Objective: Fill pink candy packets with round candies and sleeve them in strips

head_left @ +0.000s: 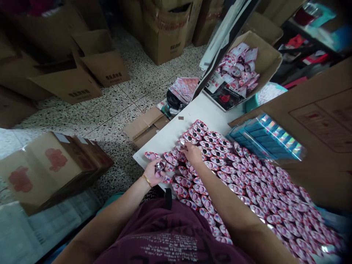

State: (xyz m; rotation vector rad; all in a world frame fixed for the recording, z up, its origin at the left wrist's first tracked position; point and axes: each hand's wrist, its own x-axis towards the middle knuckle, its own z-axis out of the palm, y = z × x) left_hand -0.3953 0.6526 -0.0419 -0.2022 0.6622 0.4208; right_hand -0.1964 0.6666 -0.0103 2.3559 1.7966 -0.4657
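Observation:
Rows of upright-looking oval pieces (227, 169), printed pink, white and red with a round pink centre, cover much of the white table (154, 141). Several at the far end carry a dark round piece (217, 161) on the centre. My left hand (154, 171), palm up at the table's near left edge, cups a small cluster of shiny, dark round pieces (159, 167). Over the left part of the rows, my right hand (192, 153) has its fingers pinched together at one oval piece. What lies between those fingertips is too small to make out.
An open carton (271, 60) of pink printed packs stands at the table's far end. On the right, a clear-wrapped blue stack (264, 141) leans by a large cardboard sheet (324, 113). Cartons (79, 91) stand on the speckled floor, one (41, 168) close to my left arm.

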